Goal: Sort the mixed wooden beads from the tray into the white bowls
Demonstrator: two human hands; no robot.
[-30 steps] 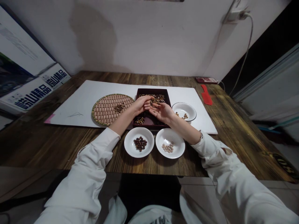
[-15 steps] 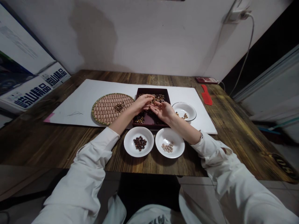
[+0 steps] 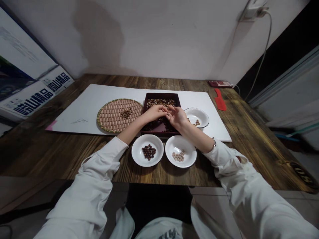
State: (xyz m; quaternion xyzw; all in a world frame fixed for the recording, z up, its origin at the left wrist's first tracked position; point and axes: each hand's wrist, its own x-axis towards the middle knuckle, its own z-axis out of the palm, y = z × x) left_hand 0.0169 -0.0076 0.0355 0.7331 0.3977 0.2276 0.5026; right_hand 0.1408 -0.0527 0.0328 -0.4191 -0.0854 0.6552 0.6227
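Note:
Both hands are over a dark red tray (image 3: pixel 161 134) that holds many mixed beads (image 3: pixel 159 102). My left hand (image 3: pixel 157 113) is palm down, its fingers pinched together at the fingertips of the other hand; what they hold is too small to name. My right hand (image 3: pixel 177 117) lies palm up with fingers spread and slightly curled; nothing can be made out on its palm. In front of the tray stand a white bowl of dark red beads (image 3: pixel 149 152) and a white bowl of pale beads (image 3: pixel 178 155).
A round woven mat (image 3: pixel 112 116) with a few brown beads lies left of the tray. Right of it is a white bowl (image 3: pixel 200 114) with light brown beads. Further right are a red comb-like tool (image 3: pixel 220 100) and a dark red box (image 3: pixel 220 84). White board (image 3: pixel 79 99) lies beneath.
My left hand has moved slightly right and down, closer to my right hand. My right hand has shifted a little toward me. More beads at the tray's back show now.

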